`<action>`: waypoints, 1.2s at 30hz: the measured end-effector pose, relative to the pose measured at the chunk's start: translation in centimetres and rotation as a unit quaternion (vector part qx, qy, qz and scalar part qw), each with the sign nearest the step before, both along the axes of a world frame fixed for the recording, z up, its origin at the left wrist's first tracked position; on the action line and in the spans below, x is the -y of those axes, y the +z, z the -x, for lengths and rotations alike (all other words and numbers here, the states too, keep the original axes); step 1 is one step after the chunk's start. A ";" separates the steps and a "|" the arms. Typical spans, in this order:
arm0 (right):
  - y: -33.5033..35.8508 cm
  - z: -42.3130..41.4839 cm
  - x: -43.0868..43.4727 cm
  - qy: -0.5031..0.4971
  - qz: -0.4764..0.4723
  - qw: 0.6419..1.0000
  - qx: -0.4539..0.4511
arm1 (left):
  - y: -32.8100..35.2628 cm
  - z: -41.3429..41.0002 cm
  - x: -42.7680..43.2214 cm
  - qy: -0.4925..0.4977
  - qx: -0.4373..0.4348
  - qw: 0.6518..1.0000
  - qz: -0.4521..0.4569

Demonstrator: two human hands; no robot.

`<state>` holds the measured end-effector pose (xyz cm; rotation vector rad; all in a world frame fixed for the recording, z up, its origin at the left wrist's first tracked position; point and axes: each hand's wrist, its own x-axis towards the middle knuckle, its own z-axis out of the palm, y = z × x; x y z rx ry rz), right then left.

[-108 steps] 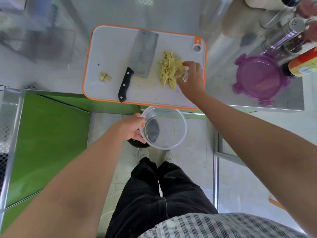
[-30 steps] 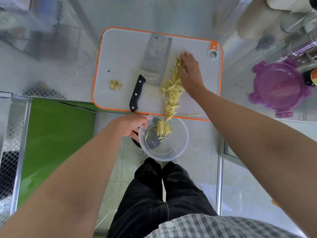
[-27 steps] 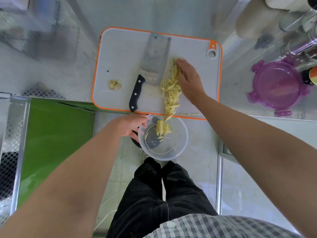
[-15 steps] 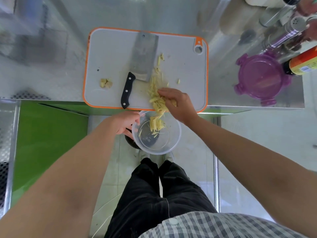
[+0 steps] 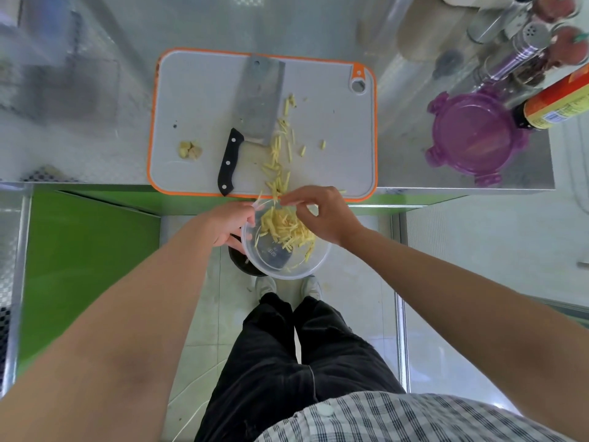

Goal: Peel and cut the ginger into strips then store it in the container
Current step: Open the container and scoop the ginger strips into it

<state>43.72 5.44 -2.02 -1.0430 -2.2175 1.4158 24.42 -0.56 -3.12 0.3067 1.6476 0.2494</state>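
Note:
A clear round container [image 5: 307,272] is held below the counter edge, and my left hand [image 5: 224,226] grips its left rim. Pale yellow ginger strips [image 5: 287,229] lie piled inside it. My right hand [image 5: 323,215] hovers over the container's top right, thumb and forefinger pinched together on a few strips at the board's front edge. More ginger strips [image 5: 280,154] trail down the orange-rimmed cutting board [image 5: 197,90]. A cleaver [image 5: 259,100] with a black handle lies on the board, left of the trail.
Ginger scraps [image 5: 190,150] sit at the board's left. A purple lid [image 5: 475,135] lies on the steel counter to the right, beside a sauce bottle [image 5: 556,103] and spice shakers [image 5: 522,47]. Below are a green cabinet front, tiled floor and my legs.
My right hand swept the ginger strips down the board and over its front edge. The pile in the container has grown, and fewer strips lie on the board.

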 end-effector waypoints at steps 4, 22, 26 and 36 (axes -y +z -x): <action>0.1 -0.4 -1.0 -0.031 -0.031 0.999 0.003 | 0.0 -0.1 0.0 0.004 0.006 1.000 0.003; -0.4 -2.5 0.9 -0.030 -0.036 0.998 0.035 | 0.2 -1.1 -0.5 0.000 0.013 1.000 0.006; -0.4 0.8 -4.4 -0.067 -0.040 0.993 0.083 | 0.1 -0.6 -0.3 0.002 0.013 1.000 0.006; -1.7 6.7 -11.4 -0.054 -0.069 0.980 0.178 | -0.2 2.3 -0.6 0.006 0.047 0.998 0.037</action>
